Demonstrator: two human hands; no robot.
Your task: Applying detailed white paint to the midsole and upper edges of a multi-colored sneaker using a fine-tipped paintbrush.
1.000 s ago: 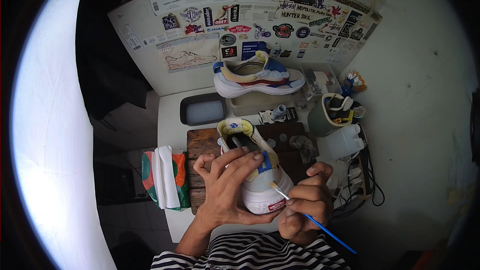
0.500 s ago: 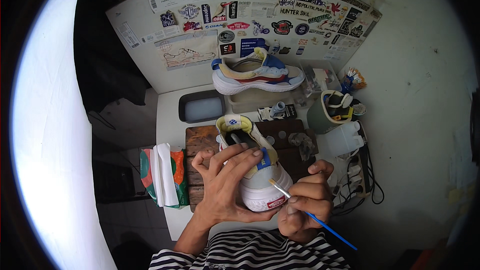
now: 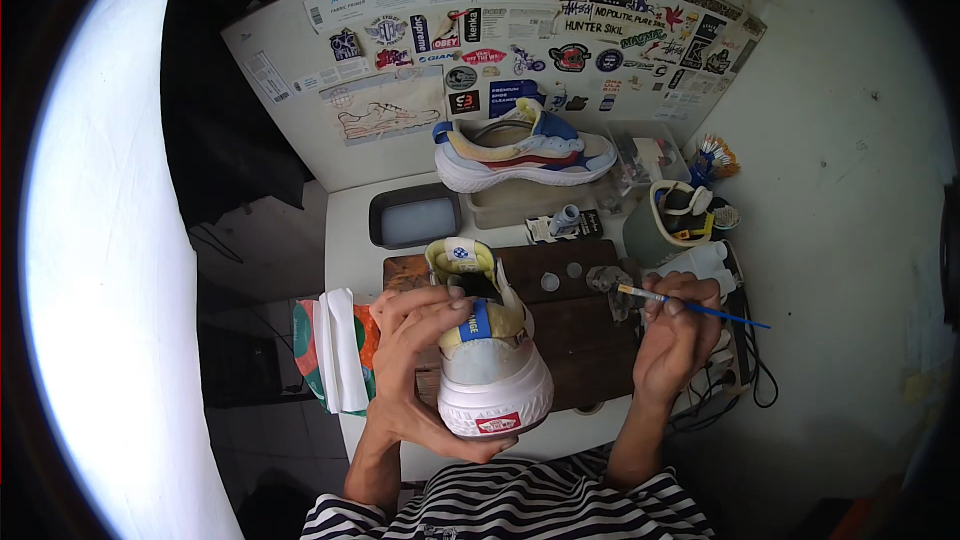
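Note:
My left hand is closed round a sneaker, fingers over its opening and thumb under the sole. The sneaker has a white sole with a red patch, a pale grey panel, a blue tab and yellow lining; that end is turned toward me. To its right, my right hand pinches a thin paintbrush with a blue handle. Its bristles point left, apart from the sneaker and close to a crumpled clear plastic piece. Small clear round cups sit on the dark wooden board.
Behind the board stand a dark tray of cloudy liquid, a small bottle and a second sneaker on a clear container. A greenish bin, brushes and cables line the right side. A tissue pack lies left.
My right hand has drawn the paintbrush away from the sneaker, up and to the right, over the board's far right part. The sneaker has shifted slightly left and tilted in my left hand.

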